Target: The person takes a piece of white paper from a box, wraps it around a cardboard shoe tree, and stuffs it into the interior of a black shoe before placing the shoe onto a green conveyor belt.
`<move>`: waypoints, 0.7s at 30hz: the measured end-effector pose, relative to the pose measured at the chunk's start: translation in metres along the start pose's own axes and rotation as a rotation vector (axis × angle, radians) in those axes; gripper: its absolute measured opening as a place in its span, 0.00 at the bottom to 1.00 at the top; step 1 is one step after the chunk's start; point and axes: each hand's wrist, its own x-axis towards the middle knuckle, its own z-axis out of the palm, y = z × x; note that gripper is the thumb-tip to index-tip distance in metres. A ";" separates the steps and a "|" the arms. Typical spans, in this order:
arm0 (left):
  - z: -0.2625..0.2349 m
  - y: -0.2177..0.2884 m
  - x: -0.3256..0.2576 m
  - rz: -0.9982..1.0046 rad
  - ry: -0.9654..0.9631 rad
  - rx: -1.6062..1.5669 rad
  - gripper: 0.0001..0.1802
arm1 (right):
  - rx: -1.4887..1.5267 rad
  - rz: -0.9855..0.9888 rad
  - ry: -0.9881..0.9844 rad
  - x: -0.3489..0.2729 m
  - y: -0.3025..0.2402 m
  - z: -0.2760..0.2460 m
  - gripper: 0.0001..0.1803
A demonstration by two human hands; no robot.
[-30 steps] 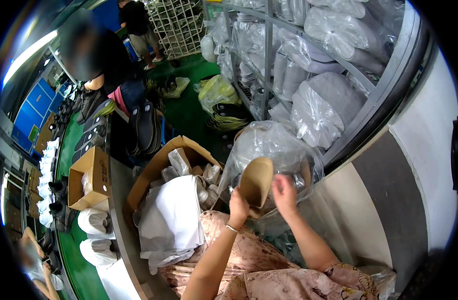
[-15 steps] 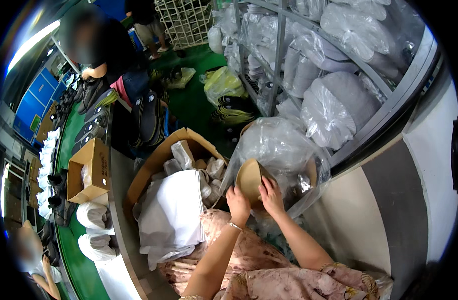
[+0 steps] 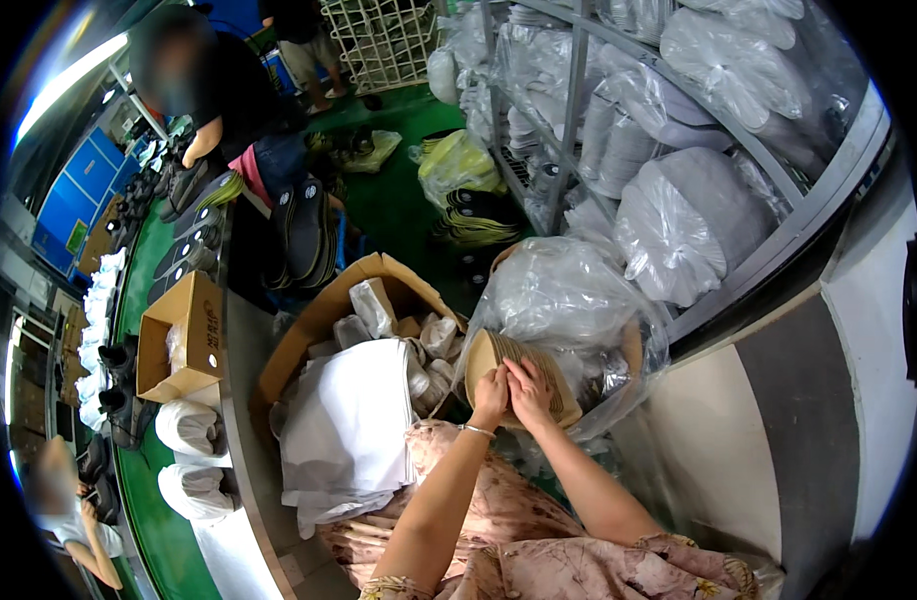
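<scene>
Fingers (image 3: 519, 378), head view: those of the right hand (image 3: 530, 403) are laid close together across the layered edges; those of the left hand (image 3: 489, 398) are curled at the near face. Fingertips are partly hidden; clamping cannot be told.
Tan stack (image 3: 501, 349): positioned under and just beyond the fingers, tilted, touched by both hands.
Handling: each layer is judged light, stiff and board-like; the block is likely heavier. Layers may slip apart; edges may be creased.
Hold: both long edges should be gripped, with the layers pressed together.
Surface: support beneath the stack is hidden. A clear plastic bag (image 3: 558, 285) is bunched beyond the fingers.
Carton (image 3: 383, 268): placed left of the fingers; white sheets (image 3: 343, 430) are laid over it.
Room: green floor (image 3: 393, 195) and metal rack (image 3: 570, 120) are seen beyond the fingers.
</scene>
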 end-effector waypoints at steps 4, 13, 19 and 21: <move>0.005 -0.017 0.002 -0.010 -0.004 -0.087 0.20 | -0.120 -0.051 -0.054 -0.007 0.008 0.006 0.21; 0.001 -0.004 -0.024 -0.118 -0.081 -0.320 0.20 | -0.140 -0.119 -0.094 -0.015 0.016 -0.005 0.22; -0.024 0.011 -0.044 0.119 0.056 0.002 0.17 | -0.089 -0.063 -0.140 -0.002 0.015 -0.008 0.22; -0.041 0.030 -0.065 0.279 0.129 0.105 0.15 | -0.117 -0.055 -0.126 -0.003 0.026 0.001 0.21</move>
